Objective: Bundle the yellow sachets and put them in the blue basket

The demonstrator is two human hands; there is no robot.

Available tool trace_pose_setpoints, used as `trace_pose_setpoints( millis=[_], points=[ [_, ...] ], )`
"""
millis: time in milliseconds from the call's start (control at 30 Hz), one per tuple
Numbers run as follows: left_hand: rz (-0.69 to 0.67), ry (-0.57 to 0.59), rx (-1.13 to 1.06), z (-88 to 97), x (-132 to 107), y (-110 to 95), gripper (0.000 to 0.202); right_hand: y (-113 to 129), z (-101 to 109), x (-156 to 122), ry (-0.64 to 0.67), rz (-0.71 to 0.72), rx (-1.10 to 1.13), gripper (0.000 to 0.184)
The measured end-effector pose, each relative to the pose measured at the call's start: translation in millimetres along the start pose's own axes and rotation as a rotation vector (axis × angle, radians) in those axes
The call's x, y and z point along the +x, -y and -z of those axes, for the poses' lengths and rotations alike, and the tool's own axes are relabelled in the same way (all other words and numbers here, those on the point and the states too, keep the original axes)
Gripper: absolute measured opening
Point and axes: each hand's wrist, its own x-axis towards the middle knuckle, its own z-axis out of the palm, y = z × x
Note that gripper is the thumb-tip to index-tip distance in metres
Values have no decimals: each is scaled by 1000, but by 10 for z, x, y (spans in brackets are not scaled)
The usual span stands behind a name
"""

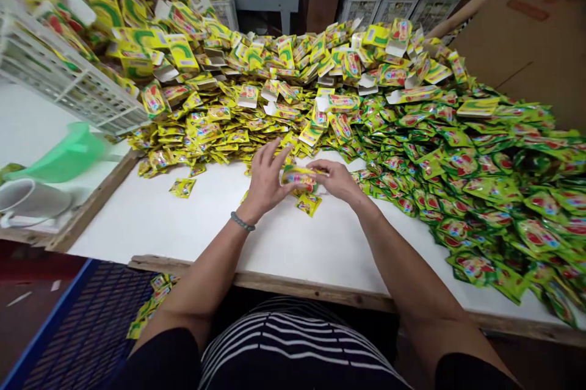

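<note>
striped shirt (293,335), wooden table edge (256,280), left hand (268,179) and right hand (336,181) together on yellow sachet (298,177), open tabletop (183,225)

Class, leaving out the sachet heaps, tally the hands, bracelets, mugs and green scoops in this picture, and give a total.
Hands: 2 (left hand, right hand)
Bracelets: 1
Mugs: 1
Green scoops: 1
Total: 5

Head-worn view faces forward and down at the hands (268,179).
</note>
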Motion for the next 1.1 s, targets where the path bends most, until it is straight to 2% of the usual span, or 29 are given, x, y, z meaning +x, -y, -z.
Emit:
trace_pose_setpoints(
  millis=[67, 100, 133, 200, 267, 333, 400, 567, 700, 767, 867, 1100],
  points=[
    [-34, 227, -65, -15, 3, -50, 63, 28, 39, -176, 147, -19, 82, 32],
    [-14, 334, -108, -34, 0, -66, 58, 25, 38, -245, 152, -60, 125, 38],
    [25, 414, -150, -57, -7, -67, 52, 9, 28, -300, 113, -109, 149, 43],
    [134, 465, -222, -96, -34, -22, 41, -48, -6, -373, -38, -195, 68, 48],
    [239, 412, -282, -105, -82, 65, 41, -103, -52, -422, -132, -221, -144, 45],
    [342, 335, -330, -81, -153, 138, 45, -124, -114, -473, -102, -172, -339, 39],
    [402, 287, -359, -51, -231, 165, 47, -132, -178, -534, -33, -117, -412, 33],
    [417, 331, -345, -73, -315, 158, 38, -291, -221, -574, 227, -212, -413, 32],
    [474, 290, -265, -97, -351, 155, 37, -389, -225, -566, 129, -203, -381, 47],
    [485, 271, -257, -112, -374, 158, 36, -408, -275, -585, 91, -152, -421, 47],
    [492, 253, -256, -151, -391, 179, 36, -451, -377, -603, 155, -63, -448, 35],
    [514, 213, -275, -262, -402, 271, 37, -518, -399, -552, 192, -125, -359, 45]
  ],
)
